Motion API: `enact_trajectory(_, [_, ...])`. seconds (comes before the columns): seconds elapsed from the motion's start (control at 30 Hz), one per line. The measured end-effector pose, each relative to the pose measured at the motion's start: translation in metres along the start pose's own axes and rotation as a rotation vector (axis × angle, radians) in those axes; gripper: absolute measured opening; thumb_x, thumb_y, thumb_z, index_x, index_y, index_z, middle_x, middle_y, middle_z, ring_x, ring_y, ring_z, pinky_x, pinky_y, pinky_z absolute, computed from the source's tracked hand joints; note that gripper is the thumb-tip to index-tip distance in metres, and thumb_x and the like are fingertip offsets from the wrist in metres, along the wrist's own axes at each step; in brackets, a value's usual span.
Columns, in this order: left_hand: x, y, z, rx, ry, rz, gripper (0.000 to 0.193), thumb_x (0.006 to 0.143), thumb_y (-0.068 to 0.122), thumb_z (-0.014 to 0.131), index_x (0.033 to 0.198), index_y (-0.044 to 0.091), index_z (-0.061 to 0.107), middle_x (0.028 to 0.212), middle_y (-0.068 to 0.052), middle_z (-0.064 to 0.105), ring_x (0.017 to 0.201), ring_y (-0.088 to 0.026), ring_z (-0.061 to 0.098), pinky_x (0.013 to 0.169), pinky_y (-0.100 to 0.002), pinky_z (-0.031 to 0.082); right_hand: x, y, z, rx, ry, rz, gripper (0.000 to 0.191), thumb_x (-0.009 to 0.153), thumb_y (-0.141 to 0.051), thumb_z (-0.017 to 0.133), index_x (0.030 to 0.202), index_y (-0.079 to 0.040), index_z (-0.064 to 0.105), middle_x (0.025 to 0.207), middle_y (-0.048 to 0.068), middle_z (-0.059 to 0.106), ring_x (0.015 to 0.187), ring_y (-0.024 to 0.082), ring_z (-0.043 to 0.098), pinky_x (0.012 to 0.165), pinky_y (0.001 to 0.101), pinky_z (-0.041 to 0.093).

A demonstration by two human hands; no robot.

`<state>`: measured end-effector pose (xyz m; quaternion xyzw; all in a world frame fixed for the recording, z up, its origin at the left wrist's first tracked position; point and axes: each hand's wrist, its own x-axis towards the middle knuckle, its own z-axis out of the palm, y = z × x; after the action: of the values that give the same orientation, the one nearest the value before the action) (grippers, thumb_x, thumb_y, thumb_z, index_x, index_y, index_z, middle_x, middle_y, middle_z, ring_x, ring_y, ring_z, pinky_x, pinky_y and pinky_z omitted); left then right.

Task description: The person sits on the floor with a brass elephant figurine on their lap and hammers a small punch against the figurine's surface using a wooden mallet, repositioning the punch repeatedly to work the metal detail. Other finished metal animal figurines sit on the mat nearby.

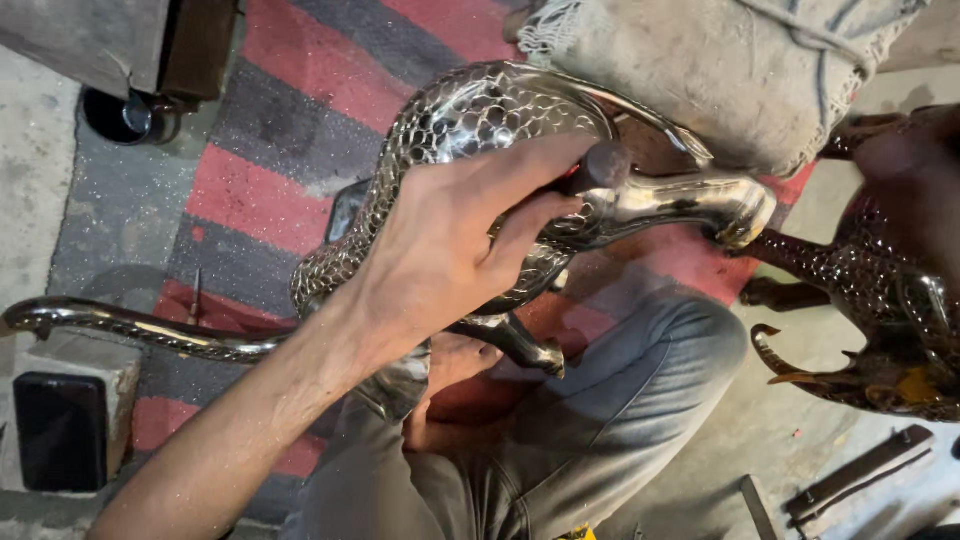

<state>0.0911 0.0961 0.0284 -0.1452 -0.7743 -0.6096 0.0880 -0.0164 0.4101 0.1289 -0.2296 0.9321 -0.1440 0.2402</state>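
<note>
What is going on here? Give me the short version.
A person sits on a striped rug with a shiny metal cat figure across the lap. One hand, whose forearm enters from lower left, lies over the figure's scaled body and grips a dark round tool against it. The other hand supports the figure from beneath, near its leg. A darker, similar figure stands on the floor to the right, and a dusty sack lies above.

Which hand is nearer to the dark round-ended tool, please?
Left: the left hand holds the dark round-ended tool; the right hand sits lower, beneath the silver leopard figurine.
</note>
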Motion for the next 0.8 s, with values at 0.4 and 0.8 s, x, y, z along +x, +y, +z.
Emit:
enact_trajectory(0.4, [0.021, 0.002, -0.015, -0.038, -0.246, 0.106, 0.042, 0.097, 0.003, 0.067, 0.138, 0.011, 0.058, 0.110, -0.013, 0.074, 0.092, -0.030, 0.076, 0.076, -0.039, 0.062, -0.049, -0.007, 0.057, 0.099, 0.293, 0.385, 0.016, 0.107, -0.010, 0.070, 0.109, 0.006, 0.067, 0.090, 0.017, 0.068, 0.080, 0.021, 0.066, 0.070, 0.0331, 0.053])
enact_trajectory(0.8, [0.056, -0.011, -0.003, 0.349, -0.674, 0.317, 0.059, 0.088, -0.005, 0.062, 0.138, 0.026, 0.062, 0.074, -0.015, 0.070, 0.069, -0.031, 0.073, 0.062, -0.044, 0.058, -0.070, -0.025, 0.157, 0.393, 0.829, 0.086, 0.019, 0.104, 0.001, 0.079, 0.100, -0.001, 0.061, 0.090, 0.006, 0.067, 0.077, 0.014, 0.065, 0.076, 0.0269, 0.055])
